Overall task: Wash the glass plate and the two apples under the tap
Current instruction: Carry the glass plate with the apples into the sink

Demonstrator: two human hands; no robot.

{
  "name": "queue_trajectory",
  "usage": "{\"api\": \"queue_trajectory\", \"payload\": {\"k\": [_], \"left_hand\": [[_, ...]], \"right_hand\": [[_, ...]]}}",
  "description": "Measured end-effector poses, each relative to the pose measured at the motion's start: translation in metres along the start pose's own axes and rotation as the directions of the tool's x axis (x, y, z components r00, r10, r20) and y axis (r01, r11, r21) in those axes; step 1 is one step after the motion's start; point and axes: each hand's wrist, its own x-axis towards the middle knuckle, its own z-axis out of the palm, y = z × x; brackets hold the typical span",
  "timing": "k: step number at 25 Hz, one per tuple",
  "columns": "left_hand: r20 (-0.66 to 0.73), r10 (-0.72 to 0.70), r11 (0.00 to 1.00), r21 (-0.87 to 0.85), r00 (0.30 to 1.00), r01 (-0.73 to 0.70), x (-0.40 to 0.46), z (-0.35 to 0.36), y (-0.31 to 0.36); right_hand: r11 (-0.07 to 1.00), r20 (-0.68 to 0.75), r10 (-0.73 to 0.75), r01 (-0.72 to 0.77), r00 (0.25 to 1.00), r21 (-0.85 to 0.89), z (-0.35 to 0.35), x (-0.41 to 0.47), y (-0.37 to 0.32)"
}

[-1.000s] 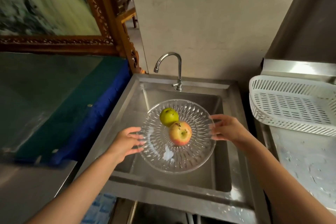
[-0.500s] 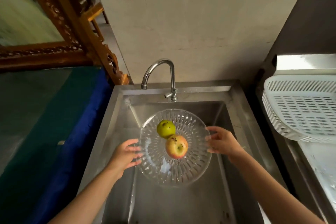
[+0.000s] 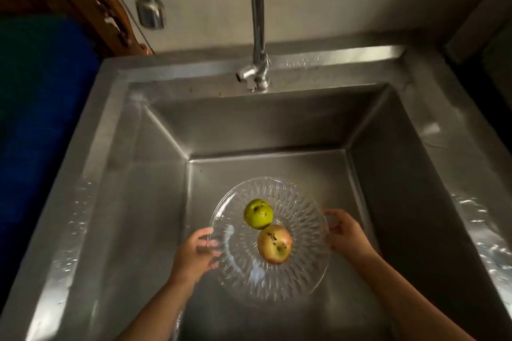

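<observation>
Both hands, left (image 3: 194,255) and right (image 3: 346,235), are gripping the plate (image 3: 249,277) by opposite rims, fingers curled, keeping both apples (image 3: 258,213) steady inside the sink (image 3: 277,124).

The tap (image 3: 256,22) arch is cut off above.

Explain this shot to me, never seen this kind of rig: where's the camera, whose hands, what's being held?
There is no machine here: a person wears one wide-angle camera on the head, so the picture looks down at their own arms. The left hand and the right hand each grip an opposite edge of a clear glass plate, holding it low inside a steel sink. Two apples lie on the plate, touching: a green apple farther from the person and a red-yellow apple nearer. The tap rises from the back rim, its spout ending above the sink's left side. No water can be seen running.
</observation>
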Motion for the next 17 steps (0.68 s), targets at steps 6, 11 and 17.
{"api": "queue_trajectory", "payload": {"k": [6,11,17], "left_hand": [[-0.017,-0.042,0.999,0.017,0.999,0.043,0.034,0.018,-0.042],[-0.012,-0.05,0.998,0.046,0.999,0.051,0.042,0.03,-0.053],[-0.056,-0.05,0.997,0.058,0.997,0.053,0.056,0.036,-0.07]], "right_hand": [[0.998,0.01,0.056,-0.056,0.998,-0.024,0.018,0.03,0.043],[0.991,0.021,0.105,-0.103,0.994,-0.08,0.018,0.043,0.056],[0.986,-0.018,0.077,-0.079,0.997,-0.147,0.024,0.061,0.075]]}}
